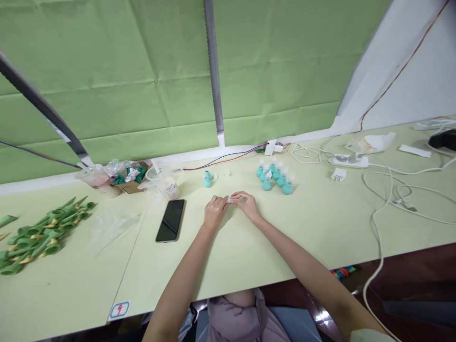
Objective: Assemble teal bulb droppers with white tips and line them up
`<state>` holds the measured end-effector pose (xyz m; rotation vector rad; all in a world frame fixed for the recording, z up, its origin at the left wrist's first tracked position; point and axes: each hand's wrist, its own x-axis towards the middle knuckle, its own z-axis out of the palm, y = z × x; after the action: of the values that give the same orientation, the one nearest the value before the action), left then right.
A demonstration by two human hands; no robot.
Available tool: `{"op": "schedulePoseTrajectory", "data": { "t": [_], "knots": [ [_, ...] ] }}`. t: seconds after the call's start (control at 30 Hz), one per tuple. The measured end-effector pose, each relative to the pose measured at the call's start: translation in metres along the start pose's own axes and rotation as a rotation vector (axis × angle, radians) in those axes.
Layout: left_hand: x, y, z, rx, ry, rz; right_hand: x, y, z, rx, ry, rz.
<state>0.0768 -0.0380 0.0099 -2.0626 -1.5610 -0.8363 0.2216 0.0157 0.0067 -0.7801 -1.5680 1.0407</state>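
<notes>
Head view: at the centre of the frame, the left hand (214, 212) and right hand (248, 205) meet fingertip to fingertip, pinching a tiny pale piece (231, 200) too small to identify. Just above it stands one teal bottle (207, 179); a cluster of teal bottles (275, 176) sits further right. A phone (171, 220) lies left of the hands.

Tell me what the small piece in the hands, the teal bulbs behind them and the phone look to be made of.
Small piece, pinched between left hand and right hand: whitish, looks like translucent plastic; too small to be sure. Teal bulbs: matte, rounded, probably soft rubber or silicone, with pale plastic tips. Phone: glossy black face reflecting light, likely glass.
</notes>
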Motion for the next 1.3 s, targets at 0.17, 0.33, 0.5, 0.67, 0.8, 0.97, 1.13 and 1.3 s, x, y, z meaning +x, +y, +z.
{"op": "schedulePoseTrajectory", "data": {
  "t": [0.17, 0.33, 0.5, 0.67, 0.8, 0.97, 1.13, 1.3],
  "knots": [
    [0.001, -0.006, 0.000, -0.021, -0.076, -0.127, 0.003, 0.003, -0.007, 0.017, 0.059, 0.087],
    [0.000, -0.030, 0.000, -0.023, -0.080, -0.321, 0.017, 0.008, -0.015, -0.258, 0.080, 0.056],
    [-0.002, -0.044, -0.004, -0.111, -0.070, -0.506, 0.061, 0.003, -0.002, -0.730, -0.021, -0.036],
    [-0.002, -0.042, -0.006, -0.153, -0.069, -0.496, 0.107, 0.002, 0.016, -1.063, -0.133, -0.197],
    [-0.001, -0.041, -0.007, -0.149, -0.070, -0.475, 0.124, 0.014, 0.026, -1.126, -0.176, -0.222],
    [-0.001, -0.042, -0.006, -0.158, -0.069, -0.469, 0.131, 0.028, 0.033, -1.167, -0.176, -0.231],
    [-0.002, -0.044, -0.003, -0.170, -0.069, -0.472, 0.132, 0.031, 0.034, -1.195, -0.166, -0.229],
    [-0.003, -0.045, -0.001, -0.192, -0.063, -0.479, 0.127, 0.026, 0.027, -1.136, -0.088, -0.283]
  ]
}}
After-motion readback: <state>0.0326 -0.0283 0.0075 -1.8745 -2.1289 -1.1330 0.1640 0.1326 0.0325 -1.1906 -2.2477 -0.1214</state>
